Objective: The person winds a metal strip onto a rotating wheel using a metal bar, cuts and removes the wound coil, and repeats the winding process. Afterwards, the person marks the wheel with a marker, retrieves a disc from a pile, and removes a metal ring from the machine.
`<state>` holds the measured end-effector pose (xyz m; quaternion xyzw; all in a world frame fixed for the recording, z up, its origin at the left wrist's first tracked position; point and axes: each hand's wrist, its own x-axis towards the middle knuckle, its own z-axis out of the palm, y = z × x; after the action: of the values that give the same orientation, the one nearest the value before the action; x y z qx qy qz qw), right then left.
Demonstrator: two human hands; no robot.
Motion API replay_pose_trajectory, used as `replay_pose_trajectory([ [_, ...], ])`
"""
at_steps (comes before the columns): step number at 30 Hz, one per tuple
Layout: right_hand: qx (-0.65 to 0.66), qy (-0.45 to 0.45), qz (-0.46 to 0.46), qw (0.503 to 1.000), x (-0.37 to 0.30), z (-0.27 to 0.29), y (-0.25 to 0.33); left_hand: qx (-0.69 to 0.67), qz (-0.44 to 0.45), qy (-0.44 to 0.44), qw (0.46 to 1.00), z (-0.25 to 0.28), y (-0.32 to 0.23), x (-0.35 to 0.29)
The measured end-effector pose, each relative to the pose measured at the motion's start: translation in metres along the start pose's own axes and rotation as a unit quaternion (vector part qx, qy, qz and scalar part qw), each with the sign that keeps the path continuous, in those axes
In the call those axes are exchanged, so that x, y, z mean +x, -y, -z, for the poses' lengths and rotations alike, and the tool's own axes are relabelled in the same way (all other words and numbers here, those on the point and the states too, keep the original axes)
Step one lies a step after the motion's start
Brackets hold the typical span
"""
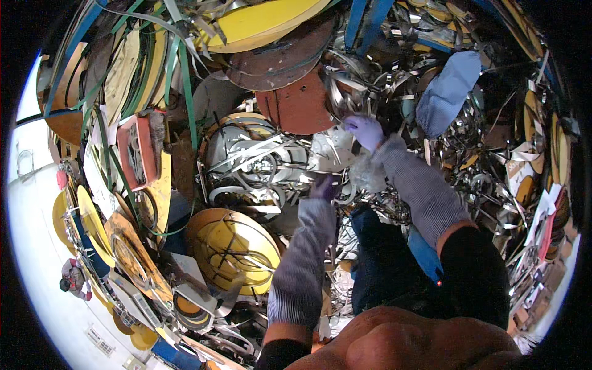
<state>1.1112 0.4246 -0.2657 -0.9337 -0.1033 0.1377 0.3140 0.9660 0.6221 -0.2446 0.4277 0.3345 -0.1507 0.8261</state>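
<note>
My right hand (366, 131), in a pale lavender glove, reaches forward over the scrap with its fingers bent together. Its fingertips are at the upper edge of a pale, crumpled sheet (332, 150); what they hold, if anything, is too small to make out. My left hand (325, 187) is dark and in shadow at the sheet's lower edge, and its fingers do not show clearly. Grey ribbed sleeves cover both forearms. Beneath the right wrist lies a piece of clear, filmy plastic (369, 174). Shiny metal strips (259, 160) lie tangled to the left of the sheet.
A reddish-brown plate (295, 103) stands beyond my hands, below large yellow discs (265, 24). To the left are a yellow round dish (234, 246), a red box (137, 151) and green straps (186, 92). A blue cloth-like piece (448, 92) lies right. A person (75, 279) is far left.
</note>
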Motion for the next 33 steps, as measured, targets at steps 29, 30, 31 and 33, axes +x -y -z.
replay_pose_trajectory([
  [29,0.652,0.081,-0.296,0.693,-0.269,0.063,-0.030,-0.170,-0.063,0.037,0.983,0.019,-0.065,0.086],
  [30,0.652,0.081,-0.293,0.694,-0.270,0.064,-0.029,-0.159,-0.083,0.050,0.983,0.029,-0.059,0.060],
  [31,0.658,0.059,-0.304,0.686,-0.269,0.067,-0.028,-0.174,-0.073,0.005,0.982,0.037,-0.051,0.030],
  [33,0.635,0.053,-0.317,0.702,-0.269,0.077,-0.022,-0.203,-0.078,0.020,0.976,0.054,-0.037,-0.035],
])
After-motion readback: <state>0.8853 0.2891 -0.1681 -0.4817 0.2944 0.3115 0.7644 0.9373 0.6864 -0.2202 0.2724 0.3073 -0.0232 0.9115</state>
